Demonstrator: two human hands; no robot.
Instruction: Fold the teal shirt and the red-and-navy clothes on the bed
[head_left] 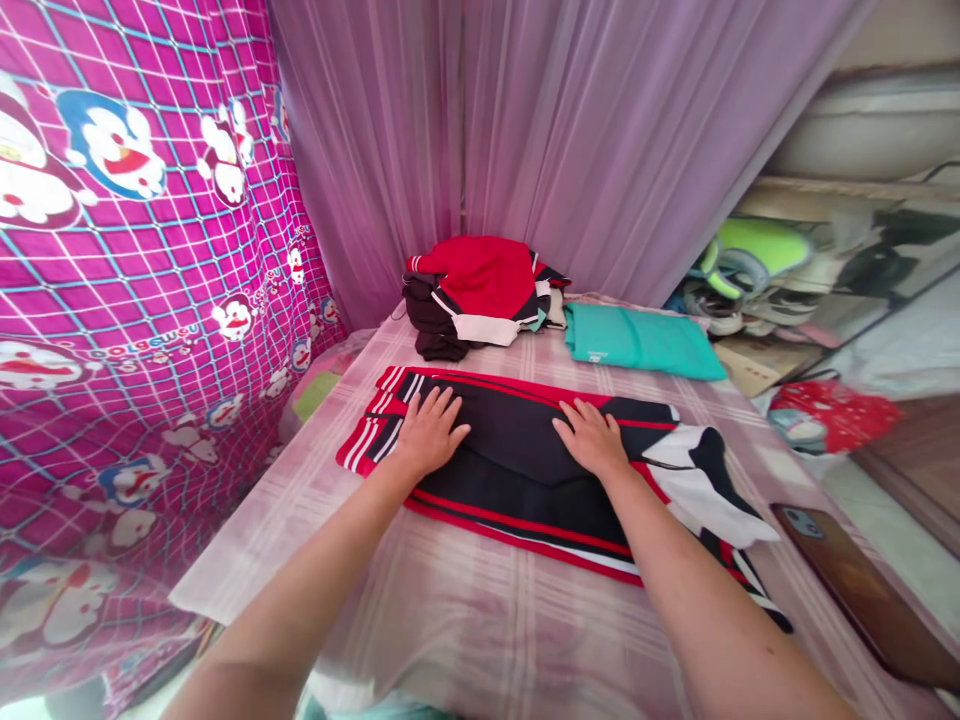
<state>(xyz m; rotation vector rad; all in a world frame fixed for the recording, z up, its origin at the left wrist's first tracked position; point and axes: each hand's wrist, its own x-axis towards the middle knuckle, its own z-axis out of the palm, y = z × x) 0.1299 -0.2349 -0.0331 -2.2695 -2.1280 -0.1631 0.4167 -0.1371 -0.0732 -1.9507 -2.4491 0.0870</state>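
A black track jacket (517,450) with red piping and white panels lies folded lengthwise on the plaid-covered table (480,610). Its red-and-white striped ribbing points left, and its white and black parts spread out at the right. My left hand (430,432) rests flat on the jacket near the ribbing, fingers spread. Farther right, my right hand (592,437) also lies flat on the black cloth with its fingers apart. Neither hand grips anything.
Behind the jacket sit a heap of red, black and white clothes (487,285) and a folded teal garment (641,340). A phone (862,590) lies at the right edge. Purple curtains (555,150) hang behind; a pink cartoon-print cloth (180,260) hangs left. Shoes (780,305) stand on a rack.
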